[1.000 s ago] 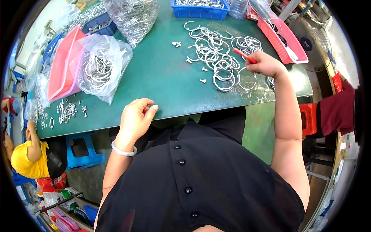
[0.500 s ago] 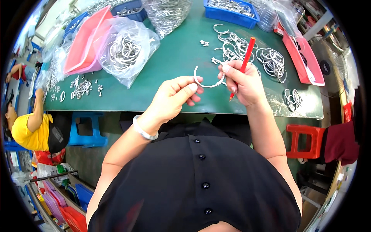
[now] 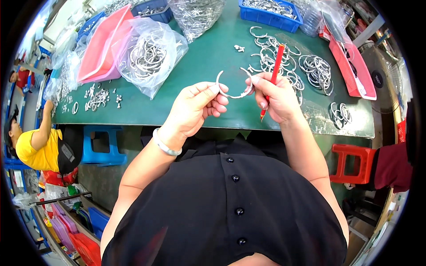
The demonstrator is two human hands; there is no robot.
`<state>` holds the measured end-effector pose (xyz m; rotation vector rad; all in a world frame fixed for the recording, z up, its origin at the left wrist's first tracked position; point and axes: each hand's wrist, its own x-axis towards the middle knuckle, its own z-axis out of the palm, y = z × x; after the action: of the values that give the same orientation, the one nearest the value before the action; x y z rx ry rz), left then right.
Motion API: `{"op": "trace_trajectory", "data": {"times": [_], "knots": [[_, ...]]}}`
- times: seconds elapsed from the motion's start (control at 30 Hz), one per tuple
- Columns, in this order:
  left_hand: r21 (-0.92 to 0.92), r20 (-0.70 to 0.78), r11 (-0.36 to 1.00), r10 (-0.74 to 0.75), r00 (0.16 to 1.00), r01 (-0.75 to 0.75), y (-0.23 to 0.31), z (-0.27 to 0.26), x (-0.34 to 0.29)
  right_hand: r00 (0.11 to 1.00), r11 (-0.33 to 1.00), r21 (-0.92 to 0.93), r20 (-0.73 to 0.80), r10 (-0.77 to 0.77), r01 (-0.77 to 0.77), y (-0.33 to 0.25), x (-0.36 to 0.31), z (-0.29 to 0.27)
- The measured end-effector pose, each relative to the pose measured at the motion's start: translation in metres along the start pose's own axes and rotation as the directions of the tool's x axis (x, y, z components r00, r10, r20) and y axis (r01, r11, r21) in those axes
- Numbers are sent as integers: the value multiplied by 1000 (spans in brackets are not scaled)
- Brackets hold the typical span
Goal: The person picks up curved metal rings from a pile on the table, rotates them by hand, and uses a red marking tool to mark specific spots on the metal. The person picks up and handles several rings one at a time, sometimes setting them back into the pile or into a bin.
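Note:
A thin silver open bangle (image 3: 233, 96), with its gap facing away from me, is held up between my two hands just over the table's near edge. My left hand (image 3: 194, 105) pinches its left side between thumb and fingers. The thumb and fingers of my right hand (image 3: 278, 96) grip its right side. That same hand also keeps a red pencil (image 3: 278, 63) tilted between the fingers, its sharpened tip pointing down toward me. Beyond my right hand lies a loose heap of similar open bangles (image 3: 269, 56).
A clear bag of rings (image 3: 148, 57) and a pink tray (image 3: 100, 48) stand left on the green table (image 3: 199, 62). Small metal parts (image 3: 96, 99) lie nearby. To the right are another bangle pile (image 3: 317, 71) and a pink basket (image 3: 355, 73). A person in yellow (image 3: 40, 144) sits at left.
The bangle has turned, so its gap now faces away and both ends show. My right hand has shifted slightly left and up, the pencil tilting with it. The view has shifted slightly.

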<state>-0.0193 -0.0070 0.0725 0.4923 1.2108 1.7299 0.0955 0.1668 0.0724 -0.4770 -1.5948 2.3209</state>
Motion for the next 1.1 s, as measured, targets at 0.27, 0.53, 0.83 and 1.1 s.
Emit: {"op": "trace_trajectory", "data": {"times": [0.27,0.53,0.83,1.1], "knots": [[-79,-8,996,-31,999,31,0,-2,2,998,998,-13,13,57,-57,-1,0,0],[-89,-6,996,-10,1000,10,1,-9,3,996,997,-25,36,78,-77,-3,-2,5],[-145,12,989,-26,1000,27,-1,-15,5,994,996,-27,54,91,-90,-1,-3,7],[-198,33,979,-40,999,46,1,-17,5,990,994,-13,86,111,-111,-1,-4,9]]}}
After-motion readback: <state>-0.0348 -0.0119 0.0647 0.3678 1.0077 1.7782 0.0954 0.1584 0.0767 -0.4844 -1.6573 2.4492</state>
